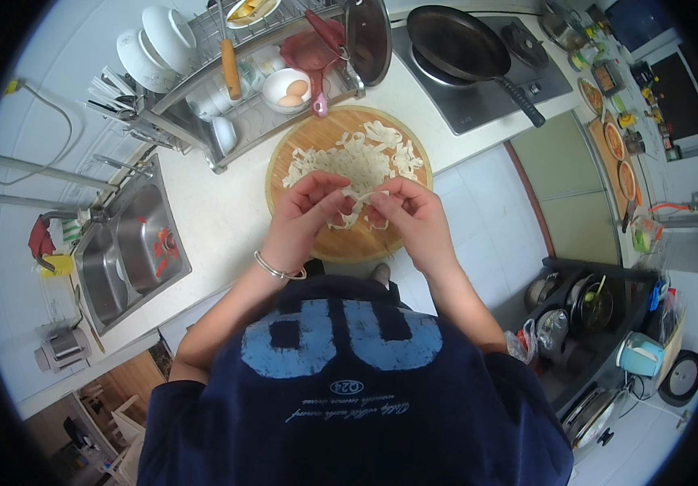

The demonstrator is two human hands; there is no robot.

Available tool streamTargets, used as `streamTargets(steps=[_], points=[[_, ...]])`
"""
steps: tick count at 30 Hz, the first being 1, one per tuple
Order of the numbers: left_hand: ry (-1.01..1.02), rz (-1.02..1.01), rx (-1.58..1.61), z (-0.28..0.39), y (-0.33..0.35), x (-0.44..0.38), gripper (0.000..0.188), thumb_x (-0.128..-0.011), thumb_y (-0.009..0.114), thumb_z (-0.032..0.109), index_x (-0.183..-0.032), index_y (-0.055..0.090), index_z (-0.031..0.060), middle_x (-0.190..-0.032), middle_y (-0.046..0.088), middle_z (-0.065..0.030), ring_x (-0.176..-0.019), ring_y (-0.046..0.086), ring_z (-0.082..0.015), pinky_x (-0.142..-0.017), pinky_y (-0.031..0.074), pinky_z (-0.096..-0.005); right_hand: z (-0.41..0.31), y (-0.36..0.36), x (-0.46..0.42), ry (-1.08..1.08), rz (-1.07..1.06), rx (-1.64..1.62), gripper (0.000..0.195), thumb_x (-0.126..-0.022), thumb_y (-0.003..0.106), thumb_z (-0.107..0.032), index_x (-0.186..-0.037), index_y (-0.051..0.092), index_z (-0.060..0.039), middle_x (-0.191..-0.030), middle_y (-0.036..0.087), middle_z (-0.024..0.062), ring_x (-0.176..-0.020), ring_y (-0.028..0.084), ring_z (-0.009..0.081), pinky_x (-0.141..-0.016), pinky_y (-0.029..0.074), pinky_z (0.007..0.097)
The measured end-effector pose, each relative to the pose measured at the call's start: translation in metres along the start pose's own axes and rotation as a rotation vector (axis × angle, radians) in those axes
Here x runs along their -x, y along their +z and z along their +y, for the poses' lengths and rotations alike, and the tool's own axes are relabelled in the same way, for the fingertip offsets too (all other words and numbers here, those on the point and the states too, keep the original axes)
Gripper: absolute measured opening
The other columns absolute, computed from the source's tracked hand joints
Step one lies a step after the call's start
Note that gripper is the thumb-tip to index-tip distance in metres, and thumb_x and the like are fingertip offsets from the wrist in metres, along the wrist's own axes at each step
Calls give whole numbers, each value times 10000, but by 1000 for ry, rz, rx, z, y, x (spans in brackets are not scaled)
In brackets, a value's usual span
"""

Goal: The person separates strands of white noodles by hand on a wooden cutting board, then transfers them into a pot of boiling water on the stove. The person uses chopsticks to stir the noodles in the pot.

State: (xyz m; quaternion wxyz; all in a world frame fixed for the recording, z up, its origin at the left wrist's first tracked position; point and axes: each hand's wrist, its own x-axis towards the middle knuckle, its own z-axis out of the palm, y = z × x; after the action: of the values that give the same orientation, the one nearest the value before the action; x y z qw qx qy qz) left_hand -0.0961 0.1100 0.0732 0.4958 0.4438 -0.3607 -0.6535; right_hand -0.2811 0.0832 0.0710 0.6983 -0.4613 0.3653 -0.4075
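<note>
Between both hands stretches a pale strip of noodle dough (361, 197). My left hand (308, 212) pinches one end between thumb and fingers, and my right hand (408, 212) pinches the other end. Both hands are over the near part of a round wooden cutting board (337, 240). A heap of cut dough noodles (355, 159) covers much of the board beyond my fingers, and a few strands hang or lie just below the fingertips. A metal bangle is on my left wrist.
A dish rack (173, 100) with bowls and a white bowl holding eggs (286, 91) stands behind the board. Right of it, a black frying pan (458, 44) sits on the cooktop (455, 112). A double steel sink (133, 249) is at the left.
</note>
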Motion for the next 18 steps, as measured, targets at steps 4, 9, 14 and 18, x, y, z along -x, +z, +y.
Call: streamTargets(steps=[4, 9, 14, 18], points=[[46, -3, -59, -5, -1, 4, 368, -801, 626, -65, -1143, 515, 14, -878, 606, -26, -841, 596, -105, -769, 473, -223, 0, 2, 0, 38, -12, 35, 78, -910, 585, -104, -893, 577, -28, -796, 623, 5, -728, 574, 59, -657, 444, 191], [71, 62, -16, -2, 2, 11, 365, -800, 632, -64, -1135, 510, 11, -813, 605, -34, -762, 604, -105, -731, 481, -221, 1, 4, -1, 60, -60, -26, 63, -897, 596, -81, -906, 580, -21, -810, 634, 28, -746, 596, 71, -668, 467, 202], [43, 146, -70, -6, -3, 13, 229, -840, 629, 5, -1054, 546, 12, -724, 572, -1, -691, 569, -69, -625, 436, -188, -4, 13, -4, 64, -18, -2, 80, -869, 611, -27, -946, 600, -7, -807, 642, 38, -723, 610, 78, -641, 482, 198], [119, 276, -301, -9, -8, 16, 167, -815, 654, 12, -971, 591, 17, -677, 535, 0, -625, 536, -86, -589, 423, -203, 3, 9, -3, 50, 4, 208, 172, -852, 620, -8, -1024, 625, -4, -782, 637, 28, -727, 615, 80, -650, 472, 186]])
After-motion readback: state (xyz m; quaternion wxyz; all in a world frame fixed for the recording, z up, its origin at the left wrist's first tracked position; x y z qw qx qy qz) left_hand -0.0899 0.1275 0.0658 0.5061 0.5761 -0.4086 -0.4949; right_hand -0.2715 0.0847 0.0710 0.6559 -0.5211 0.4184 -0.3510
